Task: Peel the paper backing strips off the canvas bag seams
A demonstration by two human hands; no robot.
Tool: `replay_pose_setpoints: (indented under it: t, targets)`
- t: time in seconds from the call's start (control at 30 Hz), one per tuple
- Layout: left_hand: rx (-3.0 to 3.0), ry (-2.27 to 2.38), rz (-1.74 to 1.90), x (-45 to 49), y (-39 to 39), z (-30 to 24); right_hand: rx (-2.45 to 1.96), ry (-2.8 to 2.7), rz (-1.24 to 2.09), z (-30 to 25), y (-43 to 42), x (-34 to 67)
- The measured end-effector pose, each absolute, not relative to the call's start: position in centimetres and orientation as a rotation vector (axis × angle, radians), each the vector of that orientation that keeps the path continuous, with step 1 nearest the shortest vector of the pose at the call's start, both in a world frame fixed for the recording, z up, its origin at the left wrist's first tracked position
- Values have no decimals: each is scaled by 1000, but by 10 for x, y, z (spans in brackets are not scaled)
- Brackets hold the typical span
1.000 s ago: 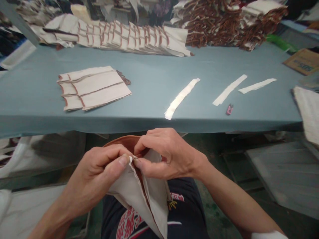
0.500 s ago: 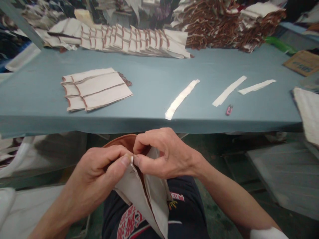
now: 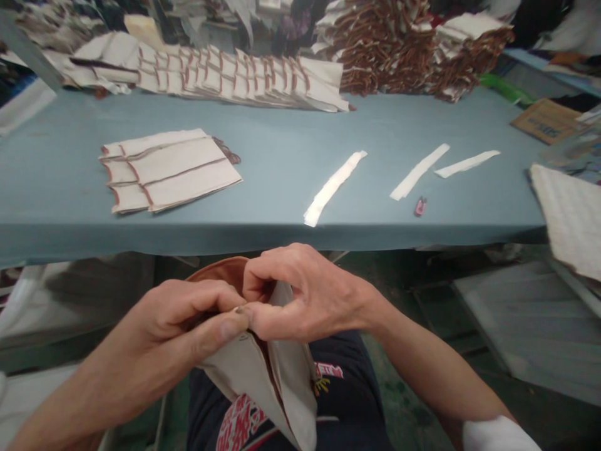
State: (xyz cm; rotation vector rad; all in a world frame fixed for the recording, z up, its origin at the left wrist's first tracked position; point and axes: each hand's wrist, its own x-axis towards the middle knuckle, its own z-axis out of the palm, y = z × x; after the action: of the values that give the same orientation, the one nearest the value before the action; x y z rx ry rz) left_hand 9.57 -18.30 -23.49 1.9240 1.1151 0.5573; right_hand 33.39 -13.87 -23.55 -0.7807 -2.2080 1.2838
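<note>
Over my lap, both hands pinch the upper edge of a white fabric piece (image 3: 293,382) with brown lining. My left hand (image 3: 188,338) is closed, its thumb pressed on the fabric edge. My right hand (image 3: 305,291) is closed too, thumb and forefinger gripping the same edge right against the left thumb. What sits between the fingertips is hidden. A brown curved part (image 3: 218,268) of the piece shows behind my hands, and its white panels hang down over a dark printed apron (image 3: 347,391).
On the blue table (image 3: 272,150) ahead lie a small stack of white panels (image 3: 178,169), white strips (image 3: 333,188) and pink thread snips (image 3: 420,206). A long row of white pieces (image 3: 225,75) and a brown-and-white heap (image 3: 385,50) line the back. A cardboard piece (image 3: 544,121) lies at right.
The view has turned slightly to the right. My left thumb has moved forward over the fabric edge, covering the white bit that showed between the fingertips. Both hands keep their pinch.
</note>
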Motion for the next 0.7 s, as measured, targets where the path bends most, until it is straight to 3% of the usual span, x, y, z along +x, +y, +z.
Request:
replay_pose_setpoints:
  t: [0.17, 0.4, 0.7]
  targets:
    - [1827, 1076, 570, 95, -181, -238, -601, -2211, 1223, -241, -137, 345]
    - [1991, 1089, 657, 95, -182, -242, -638, -2273, 899, -245, -145, 342]
    - [2308, 1129, 645, 105, -176, -219, -658, -2361, 759, -243, -147, 340]
